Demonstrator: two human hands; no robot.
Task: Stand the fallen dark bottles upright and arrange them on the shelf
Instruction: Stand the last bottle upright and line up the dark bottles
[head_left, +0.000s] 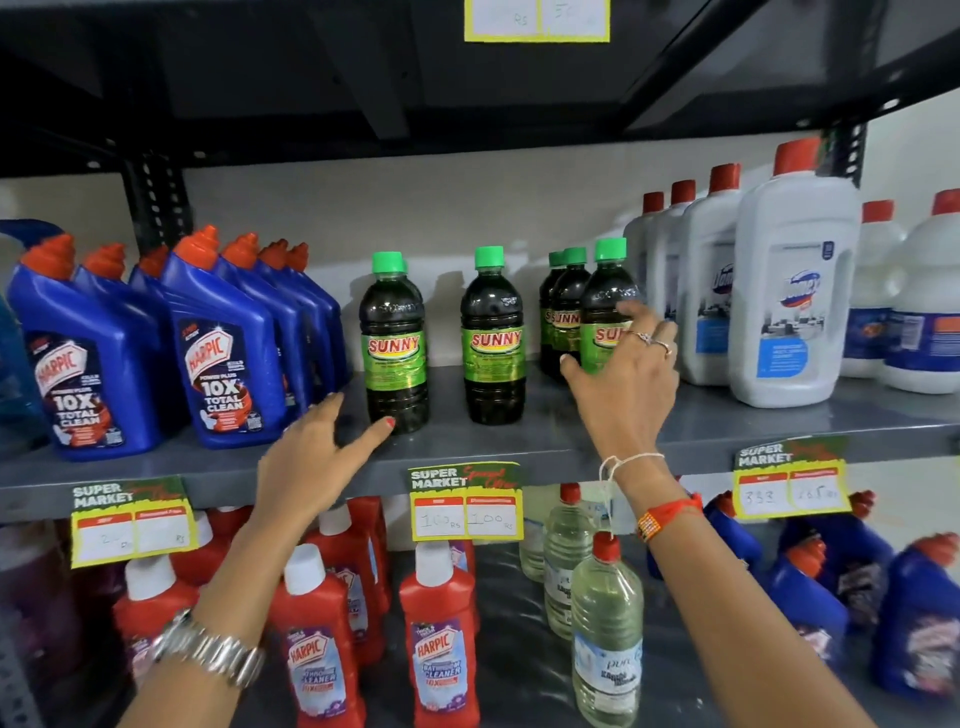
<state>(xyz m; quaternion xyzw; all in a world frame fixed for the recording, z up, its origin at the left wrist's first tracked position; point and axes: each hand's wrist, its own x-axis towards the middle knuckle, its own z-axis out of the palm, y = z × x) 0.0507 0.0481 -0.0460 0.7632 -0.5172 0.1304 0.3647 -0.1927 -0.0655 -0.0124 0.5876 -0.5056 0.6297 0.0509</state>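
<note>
Several dark bottles with green caps and green "SUNNY" labels stand upright on the grey shelf. One dark bottle stands at the left, a second dark bottle in the middle, and a tight group of three at the right. My right hand wraps around the front bottle of the group, thumb on its left side and fingers on its right. My left hand hovers over the shelf with fingers spread; its index fingertip is at the base of the left bottle. None of the dark bottles lies on its side.
Blue Harpic bottles crowd the shelf's left side. White bottles with red caps stand to the right. Price tags hang on the shelf's front edge. The shelf below holds red Harpic bottles, clear bottles and more blue ones.
</note>
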